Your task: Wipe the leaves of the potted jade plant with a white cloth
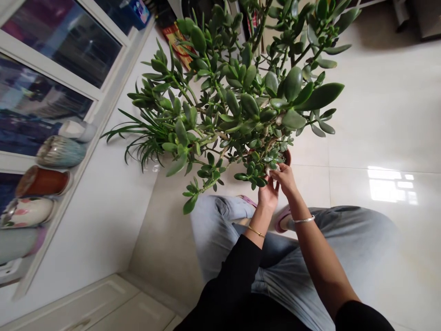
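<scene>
A large jade plant (250,105) with thick green leaves spreads in front of me, its brown pot (288,157) mostly hidden by foliage. Both hands are close together at its low, near-side leaves. Between the bent fingers of my right hand (285,179) is a small crumpled white cloth or tissue (272,170), pressed against the leaves. Just left of it and lower, my left hand (268,195) reaches up under a leaf cluster, its fingers curled at the plant. Leaves and the white piece hide its fingertips, so the exact leaf or stem it grips is unclear.
A spider-like plant (146,138) with narrow leaves stands by the wall at left. Several pots, including a brown pot (43,180), line the window sill (69,193). My bent knees flank my arms above the pale tiled floor (372,124). White cabinets (103,305) are at lower left.
</scene>
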`<control>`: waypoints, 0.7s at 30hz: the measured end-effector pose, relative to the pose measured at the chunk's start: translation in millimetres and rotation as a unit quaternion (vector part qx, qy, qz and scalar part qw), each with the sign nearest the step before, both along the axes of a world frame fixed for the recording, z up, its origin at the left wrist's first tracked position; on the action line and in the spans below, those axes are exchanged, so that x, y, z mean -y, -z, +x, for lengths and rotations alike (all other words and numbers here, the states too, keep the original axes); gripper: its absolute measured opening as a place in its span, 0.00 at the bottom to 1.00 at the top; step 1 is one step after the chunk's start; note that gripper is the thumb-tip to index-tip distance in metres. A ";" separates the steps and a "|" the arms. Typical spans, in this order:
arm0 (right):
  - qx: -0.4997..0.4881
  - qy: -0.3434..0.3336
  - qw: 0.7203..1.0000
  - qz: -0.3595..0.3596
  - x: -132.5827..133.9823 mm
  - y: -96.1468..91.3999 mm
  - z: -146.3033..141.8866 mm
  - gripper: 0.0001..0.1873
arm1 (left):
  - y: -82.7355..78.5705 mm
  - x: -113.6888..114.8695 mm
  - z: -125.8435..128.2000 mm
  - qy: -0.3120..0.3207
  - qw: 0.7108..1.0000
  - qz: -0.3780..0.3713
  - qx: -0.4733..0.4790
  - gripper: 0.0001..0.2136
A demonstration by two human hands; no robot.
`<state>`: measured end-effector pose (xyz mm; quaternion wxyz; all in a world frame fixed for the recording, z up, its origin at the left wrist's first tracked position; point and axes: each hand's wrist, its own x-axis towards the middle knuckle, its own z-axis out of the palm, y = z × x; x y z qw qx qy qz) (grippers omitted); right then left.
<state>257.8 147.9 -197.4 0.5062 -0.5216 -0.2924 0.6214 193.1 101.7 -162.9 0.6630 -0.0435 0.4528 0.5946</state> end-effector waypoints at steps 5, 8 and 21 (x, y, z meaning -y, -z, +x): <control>0.019 -0.003 1.000 0.010 -2.2 -1.7 1.3 0.14 | -0.7 -7.5 8.0 -0.022 1.000 0.002 -0.013 0.13; 0.020 -0.017 1.000 0.017 -1.6 -1.9 4.2 0.14 | -0.5 -9.0 10.5 -0.034 0.999 -0.007 -0.024 0.12; 0.009 0.101 0.995 0.006 6.1 14.0 11.2 0.11 | -10.3 -14.8 8.2 -0.019 0.998 -0.013 -0.064 0.15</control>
